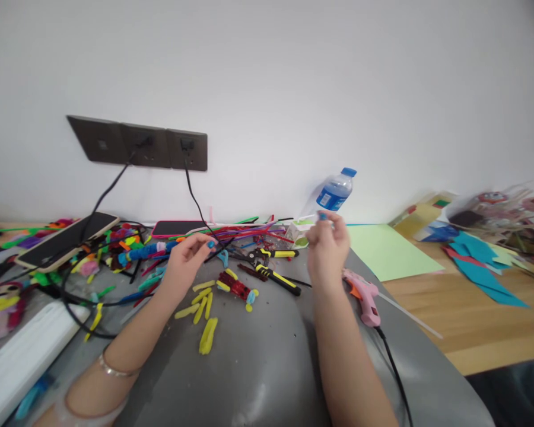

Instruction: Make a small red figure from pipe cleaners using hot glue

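I see the left hand (189, 255) with thumb and fingers drawn close; I can't tell whether they pinch anything. Below lie yellow fuzzy strips (200, 309), then a small red doll (238, 287) between both hands, outside their grip, then pliers (279, 277). The right hand (328, 243) has bunched fingertips, contents unclear to me, above a pink glue gun (368, 303).

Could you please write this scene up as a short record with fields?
Left hand: raised, fingers bent together; grip unclear
Right hand: raised, blurred; grip unclear
Work surface: smooth grey sheet
Figure: red fuzzy figure with yellow and blue ends
Left of figure: yellow fuzzy strips
Tool: pliers with yellow-and-black handles
Beside right forearm: pink glue gun
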`<action>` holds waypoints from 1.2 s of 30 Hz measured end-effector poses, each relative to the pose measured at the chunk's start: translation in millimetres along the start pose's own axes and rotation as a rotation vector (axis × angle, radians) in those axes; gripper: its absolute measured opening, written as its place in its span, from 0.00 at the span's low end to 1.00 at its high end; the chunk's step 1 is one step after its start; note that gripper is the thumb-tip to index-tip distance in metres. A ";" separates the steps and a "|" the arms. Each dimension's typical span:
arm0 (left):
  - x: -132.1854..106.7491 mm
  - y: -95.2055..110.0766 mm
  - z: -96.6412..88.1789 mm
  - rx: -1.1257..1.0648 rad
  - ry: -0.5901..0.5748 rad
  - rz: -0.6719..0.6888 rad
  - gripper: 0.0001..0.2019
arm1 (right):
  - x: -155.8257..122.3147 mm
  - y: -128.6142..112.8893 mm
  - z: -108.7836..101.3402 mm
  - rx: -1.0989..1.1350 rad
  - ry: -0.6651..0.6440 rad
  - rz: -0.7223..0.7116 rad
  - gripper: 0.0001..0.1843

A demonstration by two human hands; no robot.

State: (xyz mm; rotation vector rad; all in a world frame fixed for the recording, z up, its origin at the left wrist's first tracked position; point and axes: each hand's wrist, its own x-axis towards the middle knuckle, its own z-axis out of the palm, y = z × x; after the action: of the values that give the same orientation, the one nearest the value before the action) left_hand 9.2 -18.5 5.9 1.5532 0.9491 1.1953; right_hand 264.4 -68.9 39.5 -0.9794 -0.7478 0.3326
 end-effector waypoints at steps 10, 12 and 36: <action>4.7 -6.5 -4.3 -0.105 0.180 -0.019 0.15 | -1.4 3.0 4.2 0.009 -0.090 0.018 0.12; 2.6 -5.5 -1.9 -0.095 0.131 0.002 0.15 | -12.3 5.5 12.6 -0.061 -0.247 0.025 0.12; -6.5 -3.4 7.2 -0.080 -0.090 0.052 0.12 | -48.7 4.9 36.6 -0.252 -0.794 0.045 0.05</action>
State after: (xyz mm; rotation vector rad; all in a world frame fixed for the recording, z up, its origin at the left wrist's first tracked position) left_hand 14.5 -25.1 0.3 1.5630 0.7976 1.1757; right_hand 204.5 -71.1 27.4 -1.1030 -1.5159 0.6966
